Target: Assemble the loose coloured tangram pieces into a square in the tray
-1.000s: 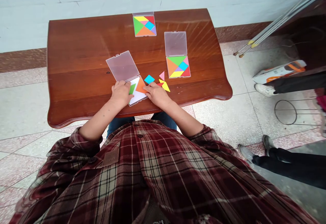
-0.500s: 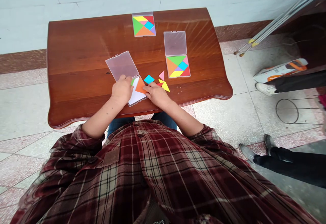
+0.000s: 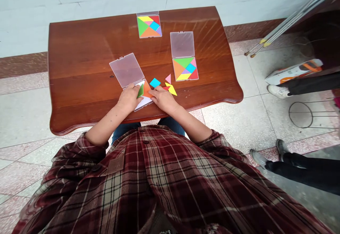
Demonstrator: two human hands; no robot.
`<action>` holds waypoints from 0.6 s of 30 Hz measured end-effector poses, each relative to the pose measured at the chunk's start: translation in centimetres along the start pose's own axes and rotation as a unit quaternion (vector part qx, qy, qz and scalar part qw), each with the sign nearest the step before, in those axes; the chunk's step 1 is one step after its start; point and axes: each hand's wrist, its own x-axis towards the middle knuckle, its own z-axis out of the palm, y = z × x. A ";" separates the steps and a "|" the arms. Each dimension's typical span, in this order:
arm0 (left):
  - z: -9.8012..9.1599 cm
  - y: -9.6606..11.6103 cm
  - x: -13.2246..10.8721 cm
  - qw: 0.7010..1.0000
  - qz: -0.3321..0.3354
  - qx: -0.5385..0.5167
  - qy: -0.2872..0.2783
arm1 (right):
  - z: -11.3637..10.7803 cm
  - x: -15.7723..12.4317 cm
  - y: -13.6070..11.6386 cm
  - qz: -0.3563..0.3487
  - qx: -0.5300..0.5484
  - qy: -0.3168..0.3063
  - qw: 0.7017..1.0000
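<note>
My left hand (image 3: 129,98) pinches a green tangram piece (image 3: 140,90) above the white base of an open tangram case (image 3: 145,102). The clear lid (image 3: 127,70) of this case lies folded back on the table. My right hand (image 3: 164,99) has its fingers closed at the edge of an orange triangle piece (image 3: 147,88), which lies in the case along its right side. Just past my right hand lie a blue piece (image 3: 155,82), a pink triangle (image 3: 168,79), a yellow piece (image 3: 172,89) and a red piece (image 3: 166,88), partly hidden by the hand.
Two filled tangram cases lie open on the wooden table (image 3: 85,60): one case (image 3: 185,68) to the right, another case (image 3: 149,27) at the back edge. Crutches (image 3: 265,42), a white-and-orange bag (image 3: 294,71), a wire frame (image 3: 300,115) and people's legs are at the right.
My left hand has moved slightly down, and the green piece in it now shows more fully, tilted beside the orange triangle. My right hand stays at the orange triangle.
</note>
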 end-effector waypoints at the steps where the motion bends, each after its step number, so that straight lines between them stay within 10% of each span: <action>1: -0.1 -0.1 -0.1 1.000 -0.005 0.002 -0.003 | 0.0 0.0 0.0 0.000 0.000 0.001 1.000; 18: -0.3 -0.5 -0.5 0.999 -0.029 0.016 0.003 | 0.0 0.1 0.1 0.001 -0.007 -0.001 1.000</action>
